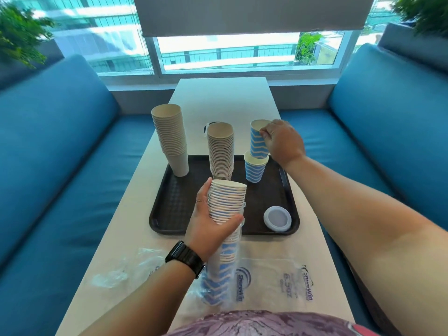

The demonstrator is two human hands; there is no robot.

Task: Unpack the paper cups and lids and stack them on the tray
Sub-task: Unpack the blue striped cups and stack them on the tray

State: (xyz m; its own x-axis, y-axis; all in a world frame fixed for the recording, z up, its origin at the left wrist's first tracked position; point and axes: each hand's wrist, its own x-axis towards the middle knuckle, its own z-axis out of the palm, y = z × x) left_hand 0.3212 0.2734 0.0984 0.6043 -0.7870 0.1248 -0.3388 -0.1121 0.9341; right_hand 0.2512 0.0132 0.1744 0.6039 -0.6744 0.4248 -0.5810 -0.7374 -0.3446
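Observation:
A black tray lies on the white table. At its far left stands a tall stack of plain beige cups, with a second beige stack at far centre. My right hand pinches the rim of a blue-and-white striped cup, which sits tilted in another striped cup standing at the tray's far right. My left hand grips a long stack of striped cups, its lower part still inside a clear plastic sleeve. A white lid rests on the tray's near right corner.
Empty clear plastic bags with blue print lie on the table's near end, another crumpled one at near left. Blue sofas flank the table on both sides. A window is beyond the far end.

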